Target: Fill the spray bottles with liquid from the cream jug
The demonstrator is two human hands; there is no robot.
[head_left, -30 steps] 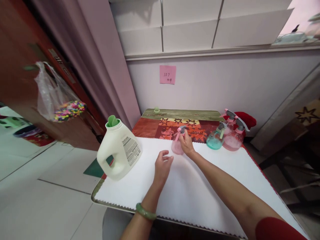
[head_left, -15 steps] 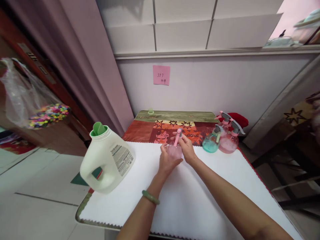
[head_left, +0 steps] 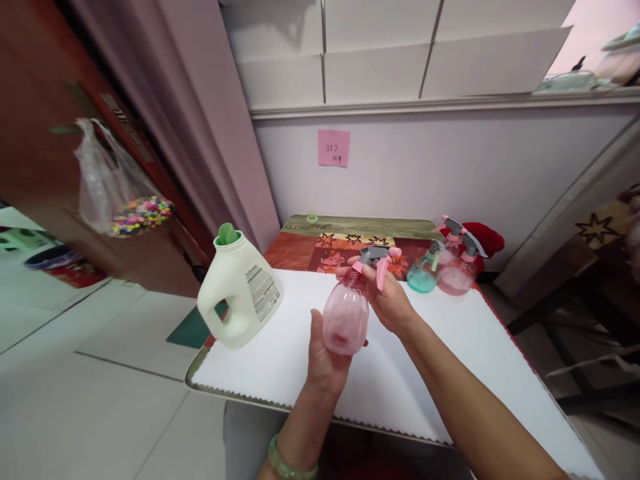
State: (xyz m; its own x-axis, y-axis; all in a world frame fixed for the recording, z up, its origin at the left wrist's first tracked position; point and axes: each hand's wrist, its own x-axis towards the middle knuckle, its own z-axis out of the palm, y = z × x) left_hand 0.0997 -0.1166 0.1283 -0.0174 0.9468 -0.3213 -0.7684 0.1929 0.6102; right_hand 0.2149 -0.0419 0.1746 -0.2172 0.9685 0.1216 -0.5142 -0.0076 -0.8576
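Note:
A pink translucent spray bottle (head_left: pixel 345 319) is lifted above the white cloth (head_left: pixel 390 380) on the table. My left hand (head_left: pixel 324 363) cups its round body from below and behind. My right hand (head_left: pixel 391 300) is closed round the neck, just under the grey and pink trigger head (head_left: pixel 379 257). A green bangle (head_left: pixel 286 463) circles my left wrist. A big white detergent jug (head_left: pixel 239 295) with an open green spout stands to the left on the cloth.
Three more spray bottles, one teal (head_left: pixel 424 275) and two pink (head_left: pixel 459 275), stand at the back right by a red object (head_left: pixel 487 239). A patterned mat (head_left: pixel 300 250) covers the table's rear. A bag of coloured beads (head_left: pixel 125 203) hangs at the left.
The pink spray bottle has been lifted off the table and brought closer. My left hand moved from resting on the cloth to holding the bottle's body.

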